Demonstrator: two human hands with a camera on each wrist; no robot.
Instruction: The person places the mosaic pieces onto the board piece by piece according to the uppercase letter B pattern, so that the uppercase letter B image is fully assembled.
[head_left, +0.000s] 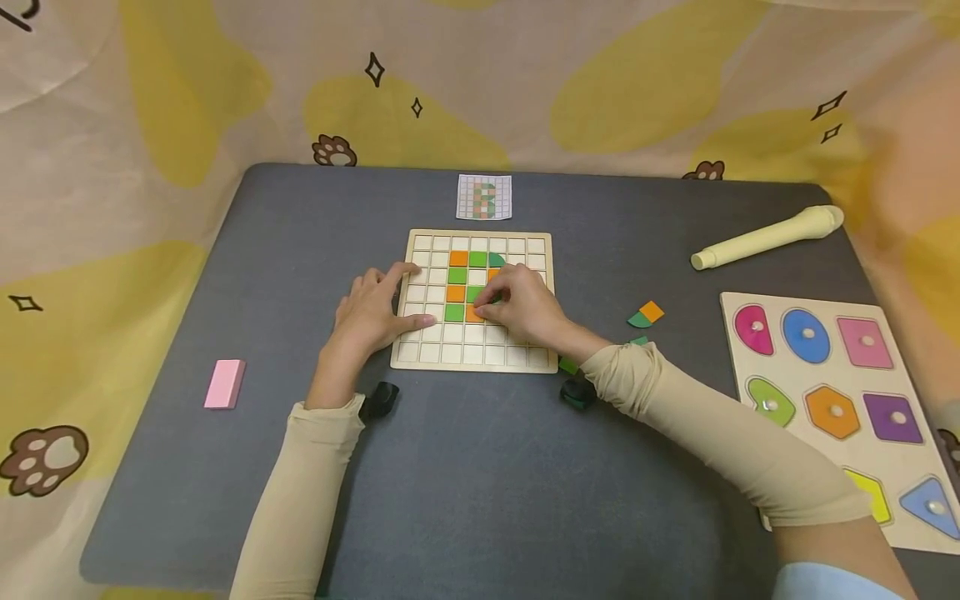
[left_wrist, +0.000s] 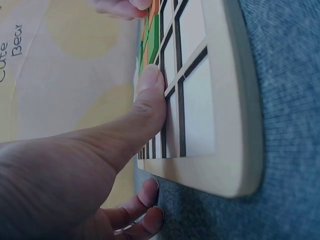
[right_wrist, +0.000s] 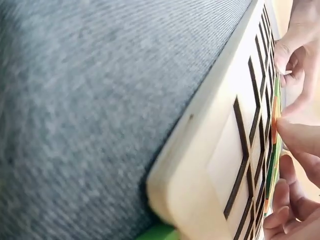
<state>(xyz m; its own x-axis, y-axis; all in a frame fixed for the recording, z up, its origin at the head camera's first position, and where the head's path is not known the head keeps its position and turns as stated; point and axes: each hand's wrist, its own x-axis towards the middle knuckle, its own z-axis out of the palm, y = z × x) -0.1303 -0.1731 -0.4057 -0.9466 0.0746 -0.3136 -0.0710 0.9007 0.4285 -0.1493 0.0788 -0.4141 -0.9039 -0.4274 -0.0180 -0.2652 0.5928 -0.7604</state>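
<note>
A wooden grid board (head_left: 472,367) lies flat, with orange and green tiles in several of its middle cells. My left hand (head_left: 367,312) rests at the board's left side, fingers spread, thumb on the lower left cells; the left wrist view shows that thumb (left_wrist: 150,82) flat on the grid. With thumb and index finger together, my right hand (head_left: 521,304) touches an orange tile (head_left: 473,313) in the lowest tiled row. In the right wrist view, the right fingertips (right_wrist: 281,122) meet the tiles at the board's surface. Whether they pinch a tile is hidden.
Above the board lies a small pattern card (head_left: 483,197). Loose tiles (head_left: 651,312) are right of the board, some near my right forearm. A pale stick (head_left: 765,237) and a shape puzzle board (head_left: 855,375) are at the right, a pink block (head_left: 224,384) at the left.
</note>
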